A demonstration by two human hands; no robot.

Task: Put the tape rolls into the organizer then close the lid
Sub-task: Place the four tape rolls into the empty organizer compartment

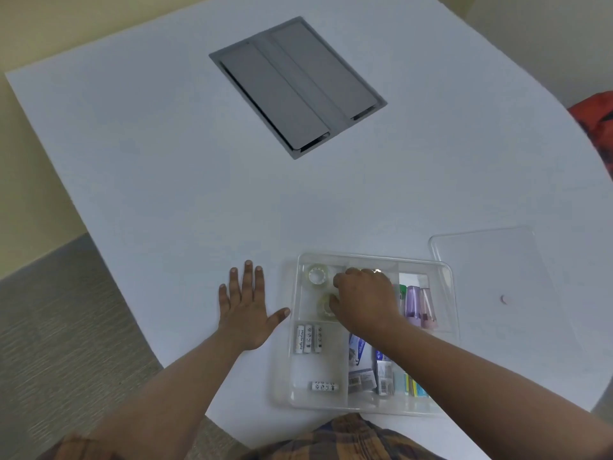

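Head-worn camera, looking steeply down, close over white table (132,144)

office: table (132,144) with cable hatch (298,86)

Near tape roll (326,307) — partly hidden by right hand (365,298) | red object (597,121) — cut off at edge
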